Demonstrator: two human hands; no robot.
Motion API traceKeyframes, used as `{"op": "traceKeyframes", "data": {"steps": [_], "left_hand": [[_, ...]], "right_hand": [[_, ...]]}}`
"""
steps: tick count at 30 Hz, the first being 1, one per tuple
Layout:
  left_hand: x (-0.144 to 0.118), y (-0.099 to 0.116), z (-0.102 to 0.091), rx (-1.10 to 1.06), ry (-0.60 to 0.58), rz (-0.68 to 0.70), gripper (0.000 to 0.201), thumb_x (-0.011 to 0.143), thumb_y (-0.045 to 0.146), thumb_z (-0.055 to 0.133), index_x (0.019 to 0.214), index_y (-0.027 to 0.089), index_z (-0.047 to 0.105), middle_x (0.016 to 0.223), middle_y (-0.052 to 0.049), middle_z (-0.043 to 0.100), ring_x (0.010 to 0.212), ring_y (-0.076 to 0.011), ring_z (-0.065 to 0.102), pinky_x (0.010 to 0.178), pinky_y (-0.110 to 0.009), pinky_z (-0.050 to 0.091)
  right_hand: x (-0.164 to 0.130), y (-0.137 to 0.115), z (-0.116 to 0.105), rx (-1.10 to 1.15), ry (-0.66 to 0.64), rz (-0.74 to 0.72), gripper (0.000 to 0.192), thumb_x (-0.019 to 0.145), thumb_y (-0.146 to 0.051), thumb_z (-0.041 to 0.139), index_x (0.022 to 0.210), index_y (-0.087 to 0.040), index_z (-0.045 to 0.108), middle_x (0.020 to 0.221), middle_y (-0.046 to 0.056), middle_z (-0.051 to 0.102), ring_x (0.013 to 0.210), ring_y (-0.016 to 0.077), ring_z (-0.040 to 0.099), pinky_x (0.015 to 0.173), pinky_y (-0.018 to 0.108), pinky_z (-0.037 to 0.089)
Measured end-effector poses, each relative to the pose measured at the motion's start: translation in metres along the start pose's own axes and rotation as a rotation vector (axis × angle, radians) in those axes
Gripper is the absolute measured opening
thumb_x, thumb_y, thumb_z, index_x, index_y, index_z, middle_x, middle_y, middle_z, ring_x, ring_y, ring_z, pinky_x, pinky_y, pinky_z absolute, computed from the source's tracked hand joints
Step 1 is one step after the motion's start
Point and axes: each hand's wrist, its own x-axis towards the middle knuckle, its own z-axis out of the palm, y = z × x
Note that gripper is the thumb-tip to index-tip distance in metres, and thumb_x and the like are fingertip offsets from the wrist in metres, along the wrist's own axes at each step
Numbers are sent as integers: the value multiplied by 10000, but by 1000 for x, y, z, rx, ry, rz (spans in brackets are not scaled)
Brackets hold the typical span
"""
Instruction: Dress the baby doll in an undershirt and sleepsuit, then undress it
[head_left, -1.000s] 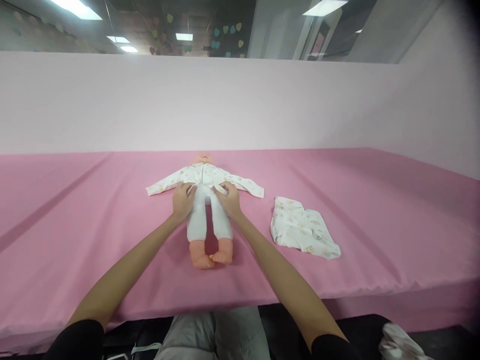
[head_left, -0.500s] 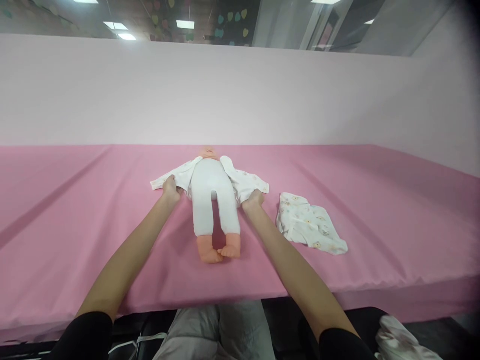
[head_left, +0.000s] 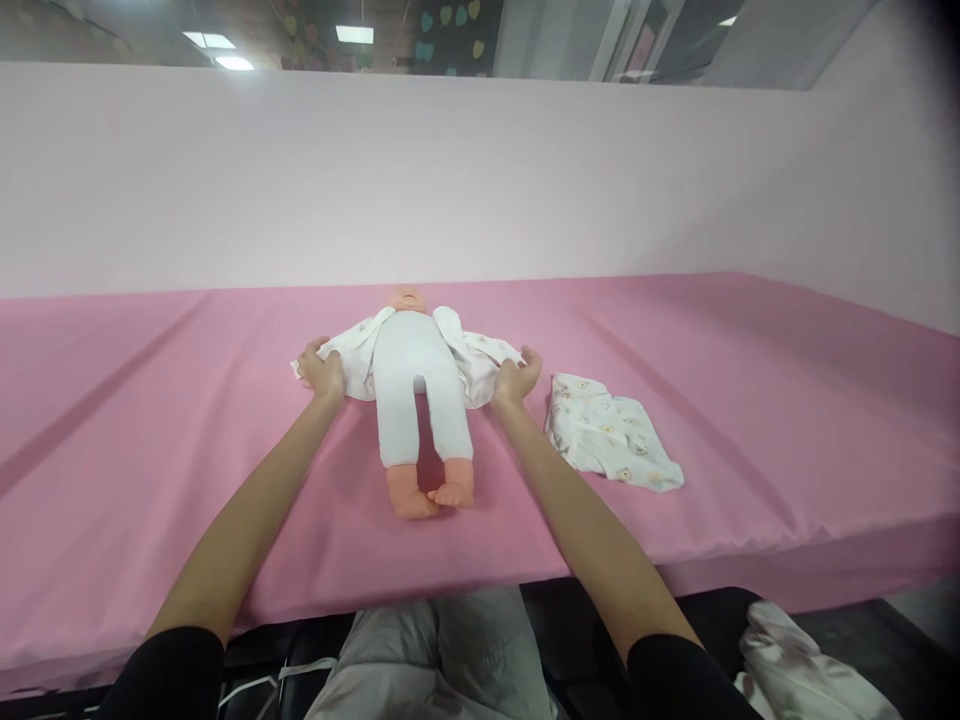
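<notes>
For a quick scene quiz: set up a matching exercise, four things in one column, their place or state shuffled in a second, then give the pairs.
Things:
1. doll
2. printed top
3. folded garment
4. left hand

Places or states:
A. lies apart on the pink table cover, right of the doll
B. on its back, feet toward the camera
C. spread open under the doll's body
D. grips the top's sleeve edge on the doll's left side as seen

Pairs: 1-B, 2-C, 3-A, 4-D
</notes>
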Motion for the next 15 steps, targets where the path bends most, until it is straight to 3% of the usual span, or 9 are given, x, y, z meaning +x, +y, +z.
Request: {"op": "traceKeyframes", "data": {"steps": [3,7,9,11,13,15], "left_hand": [[-2,21,-9,-116,125,99,340,764,152,380,1060,226,531,1245,-67,519,1233,-208,425,1037,-420,336],[-5,59,-25,-400,174,284,248,731,110,385,896,197,549,997,-34,613,993,-138,568,923,-286,438],[-14,80,-33,-513,129,309,205,704,89,415,818,193,550,903,-15,613,923,-130,576,883,-267,453],[-29,99,-40,-576,40,319,186,692,75,436,773,193,555,851,-2,608,888,-126,572,860,-260,458],[-46,114,-45,-596,-84,339,180,686,67,449,745,189,568,808,2,601,845,-125,570,831,-263,465],[-63,123,-46,-597,-220,372,174,679,63,457,721,182,577,773,1,596,810,-130,573,802,-271,473]], "right_hand": [[15,-32,-26,64,94,-245,429,678,-141,348,1075,-170,508,1148,73,568,1076,165,543,981,355,429],[45,-45,-93,66,199,-506,312,715,-161,350,967,-182,533,1006,82,614,987,163,597,904,337,471],[58,-31,-130,-149,150,-452,268,736,-195,403,939,-180,577,995,83,639,977,183,605,912,348,462],[67,-10,-161,-506,5,-244,276,759,-271,489,985,-174,616,1057,110,642,1040,243,589,954,411,425],[73,10,-180,-838,-137,-45,440,767,-376,552,1140,-144,586,1176,181,590,1140,338,527,967,501,387],[75,23,-188,-1024,-225,-10,535,782,-426,558,1223,-123,546,1204,217,565,1164,388,496,953,537,375]]}}
